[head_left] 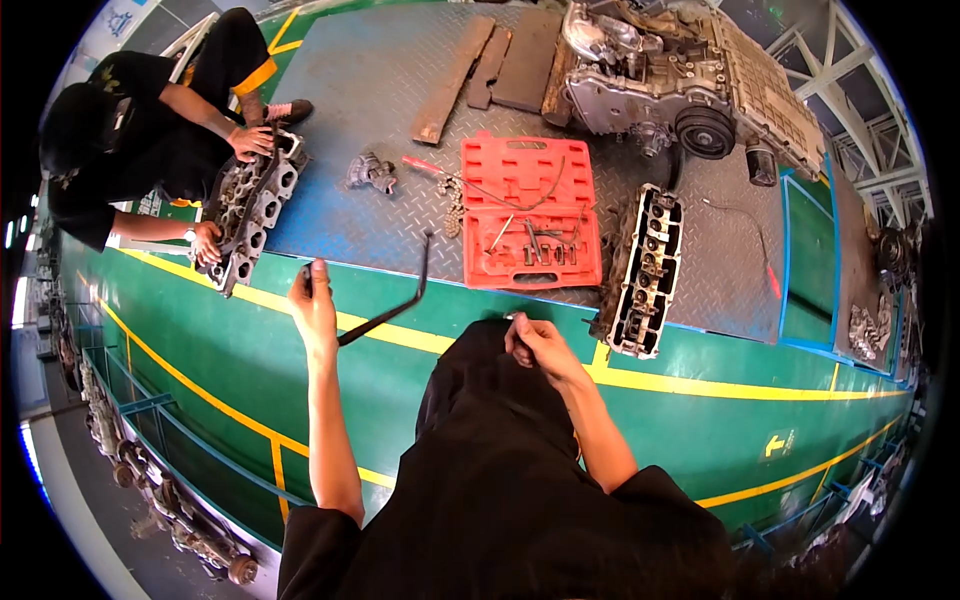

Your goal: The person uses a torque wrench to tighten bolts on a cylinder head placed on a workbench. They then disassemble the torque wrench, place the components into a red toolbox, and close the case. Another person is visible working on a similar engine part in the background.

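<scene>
My left hand [316, 308] is closed, thumb up, around a dark bent metal bar [385, 318]. The bar passes behind my wrist and angles up toward the platform edge. Above my knee, my right hand [541, 347] is closed with the fingertips pinched together. A small shiny bit shows at its fingertips, too small to name. Nearest to that hand are an open red tool case [482, 272], with several metal tool pieces in its lower half, and a cylinder head [645, 275] overhanging the platform edge to the right.
A co-worker [125, 150] sits at the left, both hands on another cylinder head [262, 215]. On the metal platform [350, 90] are wooden boards [455, 80], a small metal part [373, 173], a chain [452, 205] and a large engine [650, 90]. A thin red-ended cable [757, 235] lies at the right.
</scene>
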Tool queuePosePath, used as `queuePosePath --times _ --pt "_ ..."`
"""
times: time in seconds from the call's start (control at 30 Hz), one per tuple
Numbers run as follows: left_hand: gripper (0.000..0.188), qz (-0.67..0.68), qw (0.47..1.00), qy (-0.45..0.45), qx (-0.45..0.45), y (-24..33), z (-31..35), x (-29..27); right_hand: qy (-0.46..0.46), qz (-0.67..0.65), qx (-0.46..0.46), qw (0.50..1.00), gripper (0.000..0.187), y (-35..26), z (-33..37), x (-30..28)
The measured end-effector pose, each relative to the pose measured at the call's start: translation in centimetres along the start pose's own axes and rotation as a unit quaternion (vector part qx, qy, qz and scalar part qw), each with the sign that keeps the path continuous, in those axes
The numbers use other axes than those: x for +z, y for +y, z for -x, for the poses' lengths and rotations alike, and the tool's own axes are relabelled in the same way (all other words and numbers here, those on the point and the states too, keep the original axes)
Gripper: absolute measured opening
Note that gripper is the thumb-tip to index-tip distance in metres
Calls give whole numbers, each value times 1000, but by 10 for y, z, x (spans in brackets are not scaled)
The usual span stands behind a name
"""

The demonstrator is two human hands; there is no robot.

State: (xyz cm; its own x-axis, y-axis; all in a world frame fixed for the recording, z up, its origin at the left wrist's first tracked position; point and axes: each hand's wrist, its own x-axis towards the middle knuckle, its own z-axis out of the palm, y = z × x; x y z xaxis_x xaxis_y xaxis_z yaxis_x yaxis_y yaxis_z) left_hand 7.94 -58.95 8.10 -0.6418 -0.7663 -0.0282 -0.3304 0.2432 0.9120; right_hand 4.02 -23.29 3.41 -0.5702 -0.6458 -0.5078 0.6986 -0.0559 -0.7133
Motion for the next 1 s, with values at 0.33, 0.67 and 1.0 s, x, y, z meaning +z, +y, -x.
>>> queuePosePath --times 0.33,0.67,1.0 --pt "47 315 885 219 -264 -181 -84 75 252 56 80 963 34 26 -62 -94" --pt "40 203 921 74 -324 -273 -112 145 397 247 2 884 31 4 -212 -188" --pt "61 -53 910 -76 -405 -261 -107 157 415 260 64 870 35 -43 -311 -231"
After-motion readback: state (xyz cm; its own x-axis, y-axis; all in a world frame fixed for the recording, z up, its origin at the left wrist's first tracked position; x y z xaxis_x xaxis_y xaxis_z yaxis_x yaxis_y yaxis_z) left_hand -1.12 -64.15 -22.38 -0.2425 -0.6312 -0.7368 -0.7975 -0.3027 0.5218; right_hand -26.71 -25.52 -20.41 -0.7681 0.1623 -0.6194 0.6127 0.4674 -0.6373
